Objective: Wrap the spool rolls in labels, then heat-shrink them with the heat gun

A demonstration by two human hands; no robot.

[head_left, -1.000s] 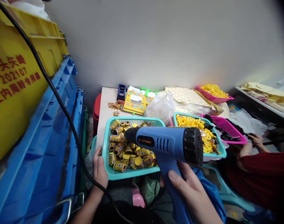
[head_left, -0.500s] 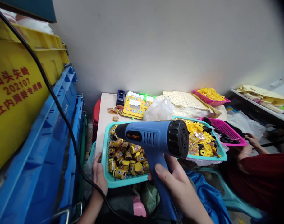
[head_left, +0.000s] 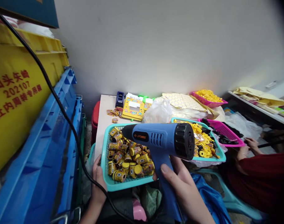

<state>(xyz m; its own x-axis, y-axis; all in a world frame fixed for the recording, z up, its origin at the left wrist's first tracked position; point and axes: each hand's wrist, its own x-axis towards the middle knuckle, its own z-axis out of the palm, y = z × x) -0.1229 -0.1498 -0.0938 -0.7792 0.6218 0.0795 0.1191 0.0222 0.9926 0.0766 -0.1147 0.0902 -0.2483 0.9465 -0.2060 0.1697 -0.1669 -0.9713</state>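
Observation:
My right hand [head_left: 179, 180] is wrapped round the handle of a blue heat gun [head_left: 156, 137], whose black nozzle points left over a teal plastic basket [head_left: 123, 186]. Small yellow jars [head_left: 132, 168] with printed wraps and yellow lids fill the basket, some tipped on their sides. At the basket's left side my left hand [head_left: 98, 179] grips the edge, its fingertips partly hidden. A black cord [head_left: 69, 124] runs from the upper left down across my left wrist. The gun's body covers part of the jars.
Stacked yellow [head_left: 18, 87] and blue crates [head_left: 44, 146] rise at the left. On the table stand a yellow printed box [head_left: 132, 113], a clear plastic bag [head_left: 157, 112], a second teal basket [head_left: 222, 157] with yellow parts and a pink basket [head_left: 228, 132]. A co-worker's red sleeve [head_left: 265, 169] shows at right.
The heat gun and my right hand have shifted slightly right and down, uncovering more jars. My left hand stays at the basket's side.

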